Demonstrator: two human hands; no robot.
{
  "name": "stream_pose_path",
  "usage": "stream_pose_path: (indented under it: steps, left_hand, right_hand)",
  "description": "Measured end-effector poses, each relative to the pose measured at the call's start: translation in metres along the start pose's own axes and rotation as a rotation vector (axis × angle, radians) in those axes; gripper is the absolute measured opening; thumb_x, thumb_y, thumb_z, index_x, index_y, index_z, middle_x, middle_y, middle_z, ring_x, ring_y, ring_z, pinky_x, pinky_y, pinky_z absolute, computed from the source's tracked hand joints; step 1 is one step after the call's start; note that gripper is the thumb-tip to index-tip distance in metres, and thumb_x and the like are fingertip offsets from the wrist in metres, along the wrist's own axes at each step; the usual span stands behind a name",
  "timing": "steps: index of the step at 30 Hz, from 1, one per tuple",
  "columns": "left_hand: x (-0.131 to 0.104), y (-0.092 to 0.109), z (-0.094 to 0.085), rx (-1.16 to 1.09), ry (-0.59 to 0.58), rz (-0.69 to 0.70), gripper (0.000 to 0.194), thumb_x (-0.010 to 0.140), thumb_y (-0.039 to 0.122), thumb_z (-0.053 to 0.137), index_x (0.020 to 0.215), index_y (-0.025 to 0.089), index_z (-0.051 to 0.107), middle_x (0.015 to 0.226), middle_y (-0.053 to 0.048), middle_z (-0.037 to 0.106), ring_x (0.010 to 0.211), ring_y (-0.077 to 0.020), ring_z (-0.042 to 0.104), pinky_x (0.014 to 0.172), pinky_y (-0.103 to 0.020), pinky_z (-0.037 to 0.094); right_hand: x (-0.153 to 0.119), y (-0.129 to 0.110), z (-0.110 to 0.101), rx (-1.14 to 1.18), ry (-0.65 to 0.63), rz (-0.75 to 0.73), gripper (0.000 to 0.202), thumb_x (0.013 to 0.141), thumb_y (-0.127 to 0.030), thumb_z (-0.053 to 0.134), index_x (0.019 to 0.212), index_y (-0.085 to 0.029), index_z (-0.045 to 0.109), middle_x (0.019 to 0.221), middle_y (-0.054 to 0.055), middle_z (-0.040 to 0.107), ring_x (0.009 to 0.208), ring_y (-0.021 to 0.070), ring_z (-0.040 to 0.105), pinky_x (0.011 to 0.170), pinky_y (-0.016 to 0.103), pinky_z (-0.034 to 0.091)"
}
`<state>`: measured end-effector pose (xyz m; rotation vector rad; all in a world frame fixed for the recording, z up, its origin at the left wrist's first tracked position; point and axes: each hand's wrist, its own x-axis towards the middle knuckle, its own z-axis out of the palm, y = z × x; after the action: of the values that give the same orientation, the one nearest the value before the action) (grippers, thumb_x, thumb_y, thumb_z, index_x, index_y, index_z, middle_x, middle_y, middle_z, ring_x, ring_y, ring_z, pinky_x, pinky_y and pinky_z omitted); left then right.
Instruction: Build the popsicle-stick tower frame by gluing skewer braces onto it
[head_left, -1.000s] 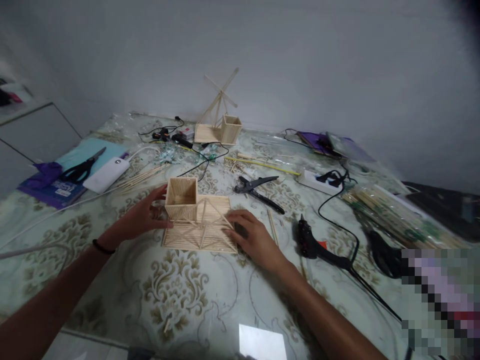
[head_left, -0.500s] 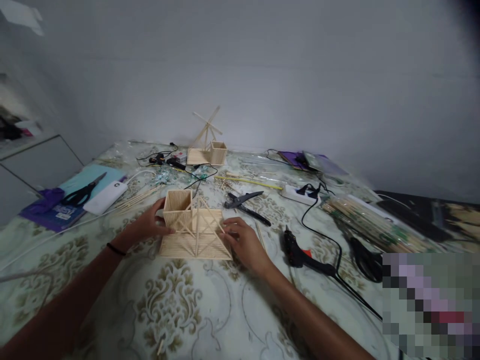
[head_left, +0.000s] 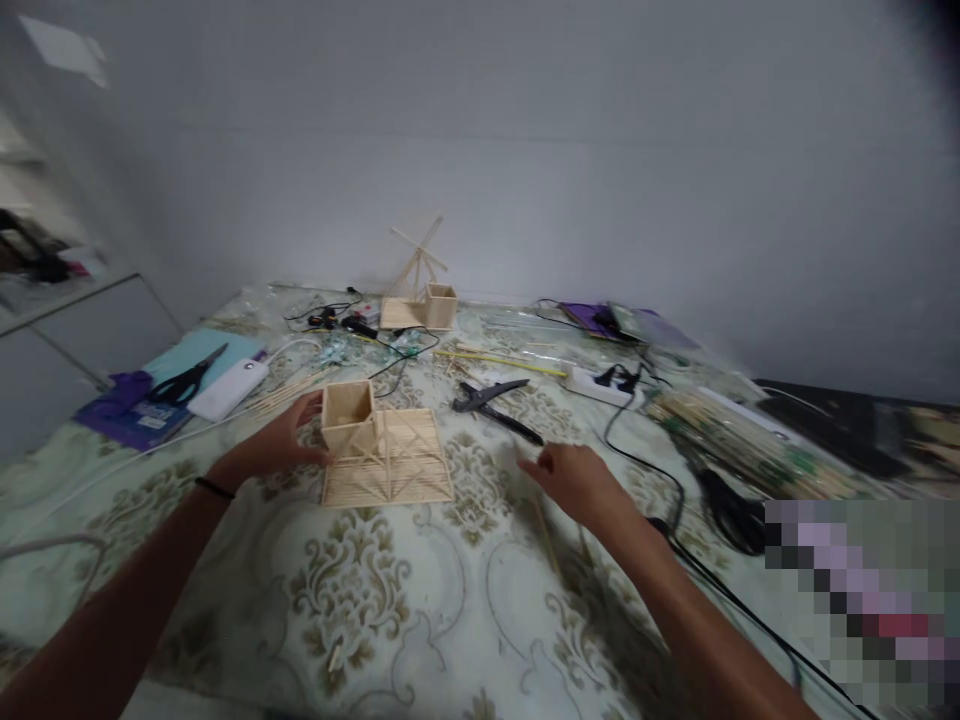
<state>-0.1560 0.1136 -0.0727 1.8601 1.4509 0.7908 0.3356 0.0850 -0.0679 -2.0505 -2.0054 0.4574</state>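
Note:
A model of thin wooden sticks lies in front of me, with a flat base [head_left: 420, 480], crossed sticks over it and an open square box [head_left: 349, 410] at its back left. My left hand [head_left: 289, 435] is beside the box, thumb and fingers apart around its left side. Off to the right, my right hand [head_left: 574, 478] is over the cloth, its fingers curled; whether they hold anything is too blurred to tell. Black-handled pliers [head_left: 499, 408] lie just beyond it. My right hand and forearm hide most of the glue gun.
A second stick model [head_left: 405, 312] with crossed blades stands near the wall. Scissors [head_left: 187, 378] and a white power bank [head_left: 229, 388] lie at left. On the right are a power strip [head_left: 600, 385], bagged sticks [head_left: 750, 440], black scissors [head_left: 731, 510] and cables.
My right hand has left the model's right side and moved right, over the glue gun. My left hand remains by the box. The view has shifted slightly.

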Motion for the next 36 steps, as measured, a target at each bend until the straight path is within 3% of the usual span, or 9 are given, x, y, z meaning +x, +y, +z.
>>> stream_pose_path:
  steps: [2,4,6,8,14,19,24,31,36]
  left_hand:
    - [-0.004,-0.011,-0.024,0.128,0.093,-0.023,0.103,0.073,0.074,0.089,0.154,0.02,0.055,0.153,-0.02,0.067,0.141,-0.0396,0.066,0.119,-0.055,0.056]
    - [-0.012,-0.025,-0.044,0.28,0.219,-0.078,0.07,0.094,0.066,0.074,0.143,0.017,0.064,0.146,-0.019,0.069,0.137,-0.0382,0.066,0.12,-0.059,0.052]
    - [-0.023,-0.039,-0.054,0.42,0.302,-0.132,0.046,0.104,0.052,0.069,0.132,0.016,0.07,0.14,-0.017,0.07,0.133,-0.0351,0.067,0.117,-0.061,0.053]
    - [-0.034,-0.05,-0.052,0.526,0.304,-0.159,0.037,0.105,0.043,0.072,0.131,0.017,0.071,0.14,-0.013,0.07,0.129,-0.0315,0.068,0.112,-0.058,0.057]
    - [-0.038,-0.061,-0.038,0.704,0.192,-0.165,0.036,0.106,0.038,0.072,0.136,0.019,0.069,0.141,-0.013,0.07,0.123,-0.0288,0.071,0.105,-0.052,0.063]
    - [-0.012,-0.056,-0.04,0.736,0.107,-0.126,0.038,0.106,0.039,0.072,0.137,0.018,0.069,0.141,-0.013,0.07,0.122,-0.0286,0.072,0.103,-0.052,0.064]
    - [0.001,-0.054,-0.044,0.667,0.053,-0.129,0.038,0.106,0.039,0.072,0.138,0.018,0.068,0.14,-0.013,0.07,0.119,-0.0279,0.072,0.102,-0.05,0.064]
    - [-0.034,-0.044,-0.073,0.436,0.055,-0.167,0.037,0.106,0.039,0.073,0.135,0.017,0.069,0.134,-0.012,0.072,0.113,-0.0267,0.074,0.097,-0.048,0.066]
    - [-0.058,0.001,-0.074,0.132,0.063,-0.086,0.033,0.108,0.046,0.067,0.117,0.015,0.071,0.101,-0.006,0.076,0.085,-0.019,0.074,0.081,-0.038,0.065]
  right_hand:
    - [-0.009,0.003,0.011,-0.066,-0.052,0.038,0.029,0.091,-0.03,0.077,0.065,-0.02,0.068,0.067,0.015,0.074,0.07,0.0309,0.075,0.064,0.035,0.042]
    - [-0.015,0.003,0.021,-0.103,-0.088,0.038,0.024,0.092,-0.023,0.072,0.069,-0.02,0.069,0.067,0.014,0.075,0.069,0.0307,0.074,0.063,0.035,0.039]
    - [-0.016,0.002,0.026,-0.118,-0.114,0.026,0.021,0.091,-0.019,0.069,0.07,-0.021,0.068,0.068,0.013,0.076,0.068,0.0292,0.074,0.063,0.034,0.038]
    - [-0.013,0.002,0.025,-0.113,-0.132,0.015,0.023,0.088,-0.018,0.068,0.066,-0.022,0.065,0.068,0.011,0.076,0.069,0.0282,0.073,0.063,0.034,0.039]
    - [-0.01,0.005,0.011,0.058,-0.236,-0.031,0.025,0.083,-0.024,0.063,0.059,-0.025,0.057,0.054,0.003,0.066,0.058,0.0213,0.064,0.06,0.032,0.042]
    - [-0.025,0.015,0.018,0.32,-0.321,-0.042,0.016,0.083,-0.04,0.057,0.074,-0.026,0.055,0.05,-0.004,0.057,0.042,0.0153,0.049,0.049,0.029,0.038]
    - [-0.033,0.006,0.012,0.707,-0.297,-0.091,0.032,0.079,-0.053,0.069,0.093,-0.026,0.061,0.064,-0.007,0.054,0.048,0.0144,0.05,0.047,0.029,0.042]
    - [-0.04,-0.035,-0.024,0.818,-0.246,-0.227,0.049,0.087,-0.07,0.074,0.081,-0.025,0.055,0.073,-0.001,0.063,0.062,0.0176,0.065,0.061,0.032,0.057]
    - [-0.038,-0.059,-0.043,0.866,-0.191,-0.372,0.06,0.086,-0.083,0.074,0.088,-0.024,0.064,0.081,0.005,0.071,0.068,0.0205,0.069,0.066,0.035,0.061]
